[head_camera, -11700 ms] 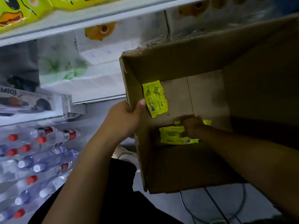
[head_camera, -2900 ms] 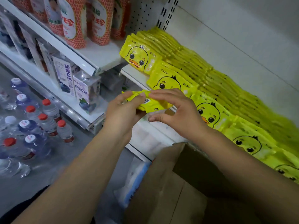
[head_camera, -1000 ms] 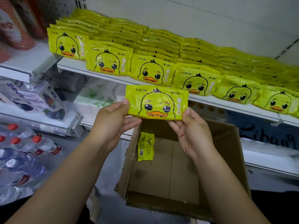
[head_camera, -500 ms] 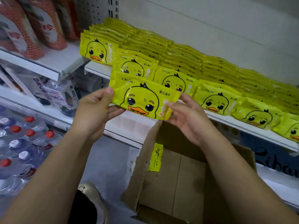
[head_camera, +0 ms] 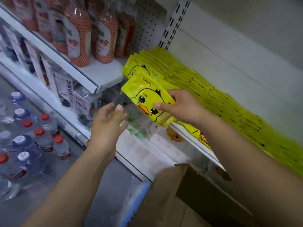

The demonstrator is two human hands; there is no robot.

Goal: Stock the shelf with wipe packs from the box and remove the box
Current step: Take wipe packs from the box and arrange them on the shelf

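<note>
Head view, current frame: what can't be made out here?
All in the head view:
Box: its inside is cut off by the bottom edge and covered by the right forearm; any packs in it are unseen.
Wipe pack: right end hidden under the right hand gripping it.
Shelved packs: motion blur, uncountable.

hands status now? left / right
Left hand: open, fingers spread, holding nothing.
Right hand: gripping a yellow wipe pack at the front of the shelf.
</note>
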